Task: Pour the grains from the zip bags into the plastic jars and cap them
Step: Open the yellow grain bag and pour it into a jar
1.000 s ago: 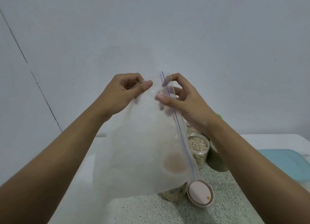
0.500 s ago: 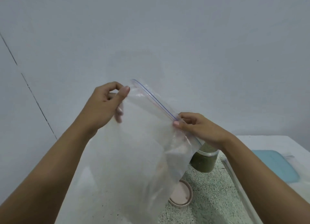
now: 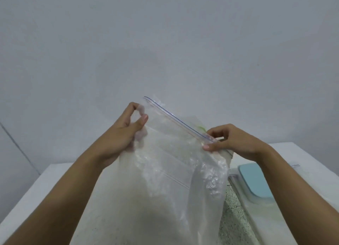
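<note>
Your left grip (image 3: 126, 133) is clamped on the zip bag (image 3: 165, 171) at its upper-left corner: thumb on the near face, other fingers partly behind the film. The bag is held in the air above the counter (image 3: 36, 199), btwn both hands, hanging down toward you. It's big, clear & crinkled, w/ a crease across the middle. The film looks slack; can't tell if any grains are inside. The zip strip (image 3: 176, 119) has a thin blue line and slopes down left to right. Your right grip (image 3: 236, 142) pinches the strip's lower end. A small green bit (image 3: 201, 128) shows behind the bag there, too hidden to ID. Right of the bag: a speckled mat (image 3: 233, 217), then a pale-blue lid (image 3: 256, 182). The bag blocks most of the counter's middle.
</note>
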